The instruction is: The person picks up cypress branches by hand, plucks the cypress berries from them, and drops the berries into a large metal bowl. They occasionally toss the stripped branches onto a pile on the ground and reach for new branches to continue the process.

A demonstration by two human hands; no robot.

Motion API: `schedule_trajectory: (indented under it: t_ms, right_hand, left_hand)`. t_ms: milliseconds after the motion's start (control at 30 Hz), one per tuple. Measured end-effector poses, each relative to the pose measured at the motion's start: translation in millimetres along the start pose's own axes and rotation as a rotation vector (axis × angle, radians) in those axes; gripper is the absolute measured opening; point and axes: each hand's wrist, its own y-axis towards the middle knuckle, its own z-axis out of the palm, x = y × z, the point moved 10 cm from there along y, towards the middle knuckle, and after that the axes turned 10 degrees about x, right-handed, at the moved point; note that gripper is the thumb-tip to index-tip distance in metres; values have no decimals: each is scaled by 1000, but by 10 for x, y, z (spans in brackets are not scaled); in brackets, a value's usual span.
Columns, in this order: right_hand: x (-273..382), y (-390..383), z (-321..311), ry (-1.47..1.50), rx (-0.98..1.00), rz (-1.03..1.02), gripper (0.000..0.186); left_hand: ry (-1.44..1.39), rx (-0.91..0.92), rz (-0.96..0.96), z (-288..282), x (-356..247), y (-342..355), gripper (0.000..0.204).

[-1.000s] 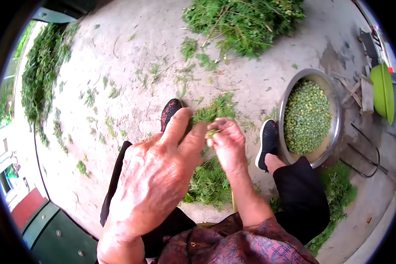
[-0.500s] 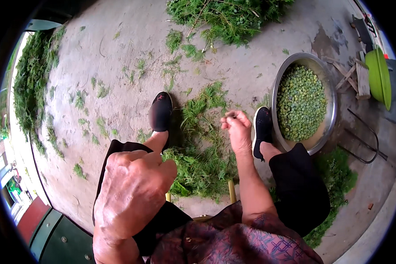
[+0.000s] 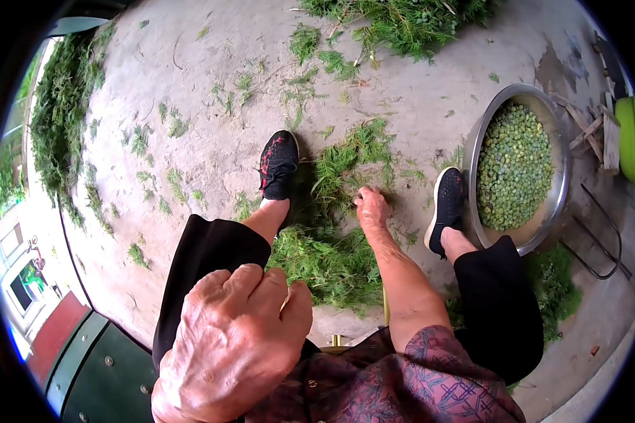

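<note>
My left hand (image 3: 236, 342) is raised close to the camera, back of the hand up, with its fingers curled under. Whatever it may hold is hidden beneath it. Lower down, my right hand (image 3: 372, 210) reaches between my feet, with fingers bent and pressed together beside a patch of green conifer sprigs (image 3: 356, 158). Anything in those fingers is too small to make out. A larger heap of cut sprigs (image 3: 324, 264) lies nearer me, between my legs. To the right of my right foot, a wide metal basin (image 3: 563, 194) holds many small round green berries (image 3: 515, 169).
A big pile of leafy branches (image 3: 416, 25) lies at the far side, and another (image 3: 63, 127) runs along the left. Right of the basin are a wooden stool (image 3: 600, 137), a green tub (image 3: 631, 141) and a bent metal frame (image 3: 617, 243). Loose sprigs dot the concrete.
My right hand has turned over and gone from a raised pinch to lower beside the sprigs. My left hand has shifted slightly right and nearer me. The whole view has swung a little left.
</note>
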Motion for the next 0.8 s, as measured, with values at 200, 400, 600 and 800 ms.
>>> schedule_trajectory:
  t_ms: [200,400,600,800]
  right_hand:
    - [-252,-13,-90,194,-58,56,11]
    - [-278,-153,-146,203,-77,-26,15]
    - [-182,-158,31,143,-5,37,22]
    - [-81,-138,185,14,47,24,25]
  left_hand:
    - [-16,-16,-54,-9,57,30,28]
    - [-15,-5,-71,-35,42,46,33]
    - [-29,-33,-77,-49,39,45,33]
    - [4,-60,-58,-74,22,44,33]
